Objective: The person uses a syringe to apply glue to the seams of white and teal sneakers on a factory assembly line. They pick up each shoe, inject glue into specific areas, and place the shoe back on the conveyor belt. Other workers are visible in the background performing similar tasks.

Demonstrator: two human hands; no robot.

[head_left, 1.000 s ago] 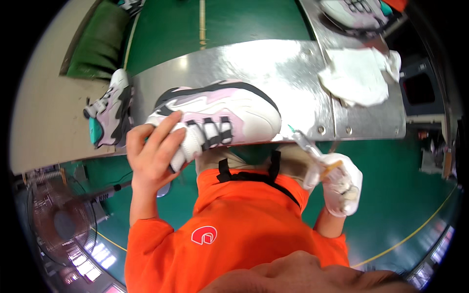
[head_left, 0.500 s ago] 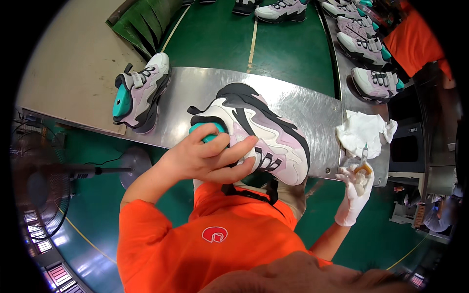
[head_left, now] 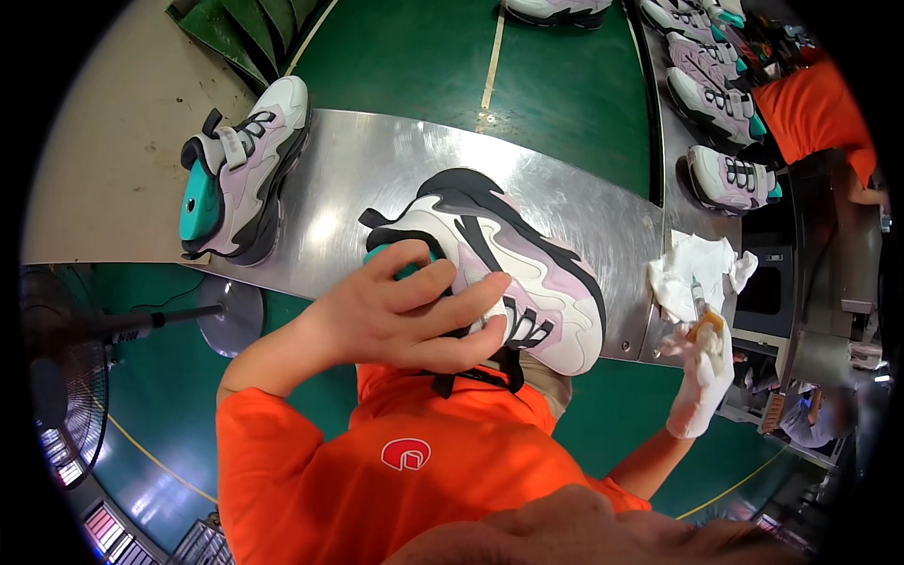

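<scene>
A white, lilac and black sneaker lies on its side on the metal bench, sole facing away and toe to the right. A teal shoe last shows in its opening. My bare left hand grips the shoe around the opening and tongue, its fingers spread over the upper beside the black laces. At the bench's right front edge, my right hand in a white glove holds a small syringe. The syringe's green tip points up and away, and its orange-yellow part sits among the fingers. A crumpled white cloth lies just beyond.
A matching sneaker with a teal last stands at the bench's left end. Beyond the metal bench is a green surface. Several more sneakers line the far right, near a person in an orange sleeve. A fan stands left.
The whole view has shifted a little. My right hand with the syringe has moved slightly right and nearer to me. My left hand keeps its grip on the sneaker.
</scene>
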